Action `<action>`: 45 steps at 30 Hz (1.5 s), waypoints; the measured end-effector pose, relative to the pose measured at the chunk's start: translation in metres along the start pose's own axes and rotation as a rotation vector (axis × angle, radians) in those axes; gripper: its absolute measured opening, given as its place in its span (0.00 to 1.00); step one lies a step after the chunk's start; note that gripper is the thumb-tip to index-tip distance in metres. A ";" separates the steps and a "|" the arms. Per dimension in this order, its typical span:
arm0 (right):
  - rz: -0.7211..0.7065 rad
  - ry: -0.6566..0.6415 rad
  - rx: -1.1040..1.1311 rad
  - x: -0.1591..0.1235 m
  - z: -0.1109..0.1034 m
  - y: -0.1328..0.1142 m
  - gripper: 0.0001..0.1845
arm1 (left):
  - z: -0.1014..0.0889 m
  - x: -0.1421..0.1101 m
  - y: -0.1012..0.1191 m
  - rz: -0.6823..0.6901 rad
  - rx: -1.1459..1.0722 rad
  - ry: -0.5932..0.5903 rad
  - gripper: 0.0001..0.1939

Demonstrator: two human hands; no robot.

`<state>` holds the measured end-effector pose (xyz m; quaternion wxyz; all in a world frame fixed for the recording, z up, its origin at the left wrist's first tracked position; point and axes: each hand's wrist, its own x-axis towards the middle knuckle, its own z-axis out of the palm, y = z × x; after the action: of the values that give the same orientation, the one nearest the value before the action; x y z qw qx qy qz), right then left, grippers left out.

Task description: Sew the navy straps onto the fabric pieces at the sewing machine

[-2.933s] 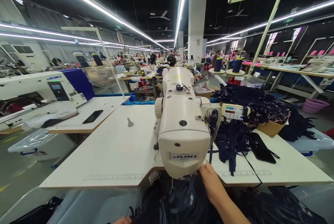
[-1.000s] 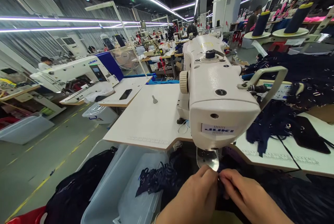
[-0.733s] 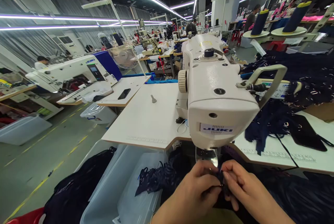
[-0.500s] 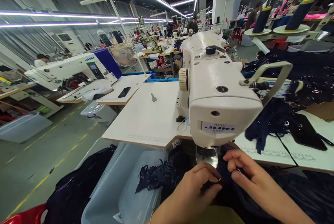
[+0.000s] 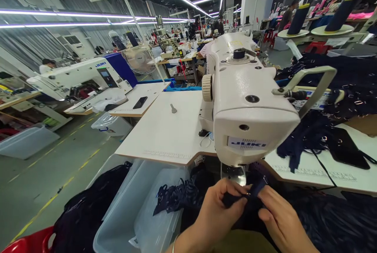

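Note:
My left hand [image 5: 216, 211] is closed in a pinch on a narrow navy strap [image 5: 257, 187], just below the head of a white JUKI sewing machine [image 5: 250, 131]. A small shiny metal piece shows at its fingertips. On the other side, my right hand [image 5: 278, 211] has its fingers closed on the same strap. A small metal ring [image 5: 265, 180] glints at the strap's upper end, beside the right index finger. Dark fabric behind the fingers hides part of the grip. The machine's shiny metal plate [image 5: 235, 174] lies just beyond both hands.
A translucent bin [image 5: 118, 213] with navy straps [image 5: 173, 196] stands at left, below the white tabletop [image 5: 165, 127]. At right lie a black phone [image 5: 349, 153] and a heap of navy straps with metal rings [image 5: 312, 135]. Navy thread cones [image 5: 298, 19] rise behind.
My right hand has moved slightly down and closed in beside the left. The navy strap and its metal ring now show raised between the hands.

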<state>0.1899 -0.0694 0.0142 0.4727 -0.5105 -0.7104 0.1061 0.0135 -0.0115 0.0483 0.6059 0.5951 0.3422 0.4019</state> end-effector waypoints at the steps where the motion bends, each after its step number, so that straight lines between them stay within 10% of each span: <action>1: 0.042 0.010 0.014 -0.001 0.005 -0.001 0.19 | 0.002 -0.001 -0.001 0.007 -0.003 -0.009 0.08; 6: 0.273 0.233 0.240 0.001 0.021 -0.012 0.01 | 0.009 -0.005 -0.005 0.130 0.151 0.007 0.09; 18: 0.261 0.278 0.393 -0.004 0.030 -0.010 0.04 | 0.006 -0.010 -0.016 0.356 0.338 0.013 0.09; 32: 0.745 -0.030 0.453 0.022 0.004 -0.019 0.15 | 0.004 -0.007 -0.003 -0.233 0.024 0.010 0.10; 45: 0.752 -0.232 0.531 0.023 -0.003 -0.013 0.14 | 0.003 -0.003 0.001 -0.197 0.036 0.072 0.10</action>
<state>0.1831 -0.0576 0.0364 0.4331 -0.5786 -0.4726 0.5042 0.0149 -0.0159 0.0497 0.6191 0.5548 0.4276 0.3552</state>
